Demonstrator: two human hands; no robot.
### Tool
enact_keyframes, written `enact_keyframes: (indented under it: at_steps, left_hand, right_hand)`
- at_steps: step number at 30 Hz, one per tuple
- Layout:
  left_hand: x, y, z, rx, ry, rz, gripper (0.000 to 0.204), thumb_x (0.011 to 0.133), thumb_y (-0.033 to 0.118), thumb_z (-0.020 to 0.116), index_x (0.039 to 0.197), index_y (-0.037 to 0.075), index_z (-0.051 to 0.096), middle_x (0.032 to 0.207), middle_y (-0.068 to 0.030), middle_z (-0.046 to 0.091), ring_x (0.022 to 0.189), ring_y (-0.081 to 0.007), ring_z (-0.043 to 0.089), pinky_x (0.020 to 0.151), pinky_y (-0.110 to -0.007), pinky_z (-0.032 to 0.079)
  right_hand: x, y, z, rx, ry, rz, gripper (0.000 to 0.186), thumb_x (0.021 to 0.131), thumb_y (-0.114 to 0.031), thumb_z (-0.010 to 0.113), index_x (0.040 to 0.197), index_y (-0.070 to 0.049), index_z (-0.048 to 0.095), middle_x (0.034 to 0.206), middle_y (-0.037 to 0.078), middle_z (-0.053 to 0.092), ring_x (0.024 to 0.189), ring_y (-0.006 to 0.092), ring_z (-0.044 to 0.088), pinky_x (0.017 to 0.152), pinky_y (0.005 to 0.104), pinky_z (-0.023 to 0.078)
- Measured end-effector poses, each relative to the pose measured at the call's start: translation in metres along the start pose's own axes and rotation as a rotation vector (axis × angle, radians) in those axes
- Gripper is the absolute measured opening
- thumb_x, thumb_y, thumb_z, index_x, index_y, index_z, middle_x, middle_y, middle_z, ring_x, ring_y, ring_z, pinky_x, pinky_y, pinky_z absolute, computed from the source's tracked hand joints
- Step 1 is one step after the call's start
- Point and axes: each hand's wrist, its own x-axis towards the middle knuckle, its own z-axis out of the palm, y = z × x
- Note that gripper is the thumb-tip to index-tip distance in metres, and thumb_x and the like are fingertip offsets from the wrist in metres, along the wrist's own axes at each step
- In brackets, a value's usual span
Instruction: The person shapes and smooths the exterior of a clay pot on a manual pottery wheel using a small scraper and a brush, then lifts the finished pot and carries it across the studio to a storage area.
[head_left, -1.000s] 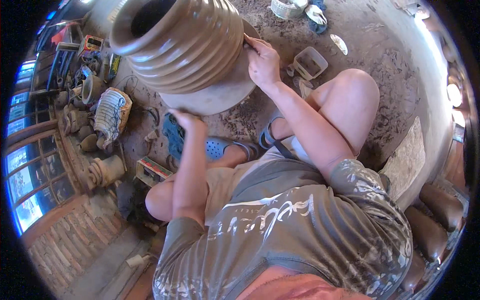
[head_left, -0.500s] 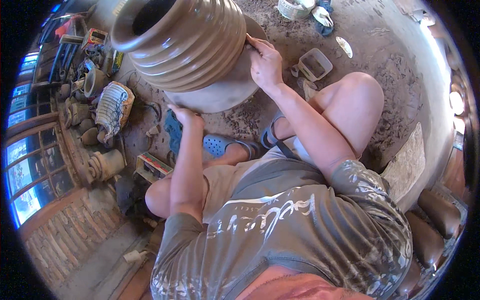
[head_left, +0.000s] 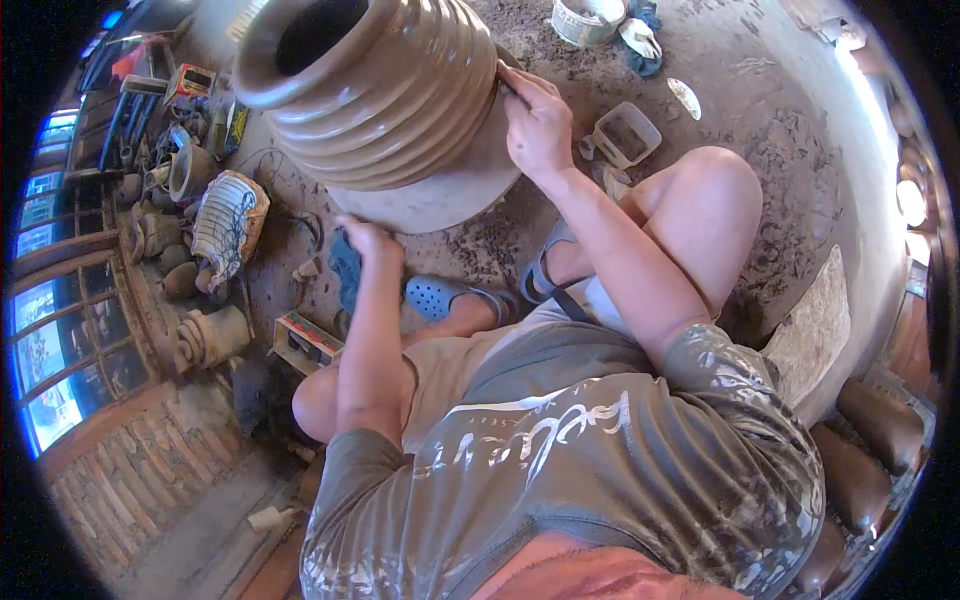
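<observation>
A large brown clay pot with a wide round mouth and ridged, glossy walls stands on a pale round potter's wheel. My right hand is at the pot's lower right side, its fingers closed together and reaching toward the wall. A thin dark shape shows by those fingertips; I cannot make out what it is. Low at the wheel's near left edge is my left hand, with a finger stretched out and nothing visible in it. A blue cloth lies beside it, partly behind the wrist.
Left of the wheel are a woven basket, small clay pots and a box. On the right, a clear plastic tub and a white bucket sit on the clay-littered floor. My blue clogs are near the wheel.
The pot and wheel appear slightly lower and further right in view. My left hand sits a little lower, its finger now beside the wheel's edge. My right hand remains by the pot wall.
</observation>
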Motion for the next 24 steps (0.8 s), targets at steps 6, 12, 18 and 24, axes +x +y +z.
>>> enact_keyframes:
  at_steps: [6, 12, 18, 24]
  left_hand:
    - [-0.128, -0.08, 0.039, 0.221, -0.285, -0.575, 0.078, 0.098, 0.078, 0.037, 0.151, 0.021, 0.042, 0.134, -0.0108, 0.056, 0.114, -0.0286, 0.054, 0.08, -0.051, 0.051]
    - [-0.012, 0.027, 0.02, -0.099, 0.074, -0.17, 0.099, 0.097, 0.083, 0.02, 0.16, 0.007, 0.032, 0.161, -0.017, 0.039, 0.145, -0.0391, 0.04, 0.12, -0.057, 0.033]
    - [-0.088, -0.076, 0.026, 0.166, -0.287, -0.451, 0.087, 0.1, 0.078, 0.028, 0.159, 0.014, 0.033, 0.139, -0.0114, 0.054, 0.111, -0.0259, 0.058, 0.081, -0.042, 0.049]
    - [-0.052, 0.004, 0.049, -0.09, 0.056, -0.285, 0.091, 0.097, 0.08, 0.03, 0.159, 0.014, 0.035, 0.148, -0.0175, 0.048, 0.124, -0.0326, 0.053, 0.098, -0.052, 0.046]
  right_hand:
    - [-0.002, -0.002, 0.003, 0.01, -0.004, 0.0, 0.036, 0.096, -0.006, 0.06, 0.129, -0.008, 0.072, 0.125, 0.013, 0.072, 0.122, 0.0297, 0.062, 0.108, 0.0373, 0.046]
    - [-0.002, -0.009, -0.004, -0.089, -0.044, -0.047, 0.04, 0.092, -0.003, 0.059, 0.13, -0.004, 0.069, 0.13, 0.017, 0.07, 0.123, 0.0339, 0.063, 0.108, 0.0402, 0.048]
    - [-0.003, -0.017, 0.005, -0.058, -0.045, -0.027, 0.04, 0.093, -0.002, 0.062, 0.133, -0.006, 0.068, 0.126, 0.016, 0.071, 0.122, 0.0329, 0.063, 0.108, 0.0394, 0.047]
    - [-0.005, -0.02, -0.011, 0.026, -0.022, 0.064, 0.04, 0.094, 0.001, 0.061, 0.133, -0.006, 0.068, 0.126, 0.012, 0.072, 0.123, 0.0326, 0.06, 0.107, 0.0382, 0.048]
